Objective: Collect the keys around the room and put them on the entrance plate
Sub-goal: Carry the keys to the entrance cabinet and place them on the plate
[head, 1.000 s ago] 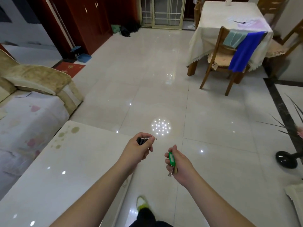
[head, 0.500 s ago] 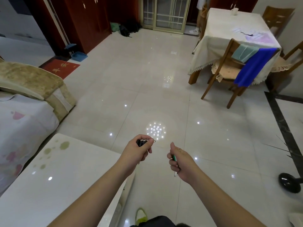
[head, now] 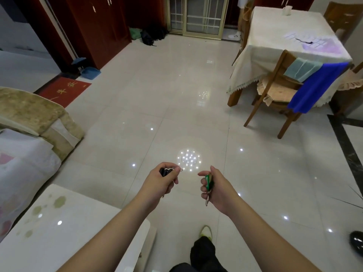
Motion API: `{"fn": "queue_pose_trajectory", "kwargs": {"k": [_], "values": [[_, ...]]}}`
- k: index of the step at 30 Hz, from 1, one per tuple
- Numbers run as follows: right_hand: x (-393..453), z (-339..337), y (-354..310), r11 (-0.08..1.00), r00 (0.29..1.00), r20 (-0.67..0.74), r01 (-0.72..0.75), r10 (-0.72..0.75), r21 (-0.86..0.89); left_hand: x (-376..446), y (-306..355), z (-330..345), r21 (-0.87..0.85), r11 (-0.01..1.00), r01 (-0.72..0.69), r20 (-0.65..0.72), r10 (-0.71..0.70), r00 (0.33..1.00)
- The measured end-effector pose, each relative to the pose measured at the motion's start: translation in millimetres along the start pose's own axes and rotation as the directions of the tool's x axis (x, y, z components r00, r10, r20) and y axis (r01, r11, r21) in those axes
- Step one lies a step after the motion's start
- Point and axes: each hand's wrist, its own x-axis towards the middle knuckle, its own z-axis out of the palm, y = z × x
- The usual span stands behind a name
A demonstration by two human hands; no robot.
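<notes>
At far left we note a white table [head: 64,232] beside a sofa [head: 33,114]. Our left hand [head: 159,185] grips a black key bunch [head: 166,171], fingers curled round it, a ring poking out toward the right. Our right hand [head: 218,191] clasps a green-tagged key [head: 208,180], its metal blade hanging below the fist. Both sets are held above the tiled floor [head: 157,107]. At far right stands a dining table [head: 284,36] with a wooden chair [head: 275,99].
</notes>
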Motion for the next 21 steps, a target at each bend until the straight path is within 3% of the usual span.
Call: {"fn": "queue_pose_trajectory", "kwargs": {"k": [10,21], "values": [[93,-37,-98,0.985,1.0,0.013,-0.007,0.009,-0.171,111,44,63,0.022,0.999,0.027,-0.081,-0.025,0.996],[162,-19,-161,0.98,0.993,0.114,0.055,-0.034,-0.192,185,81,64,0.006,1.0,0.011,-0.171,-0.01,0.985]]}}
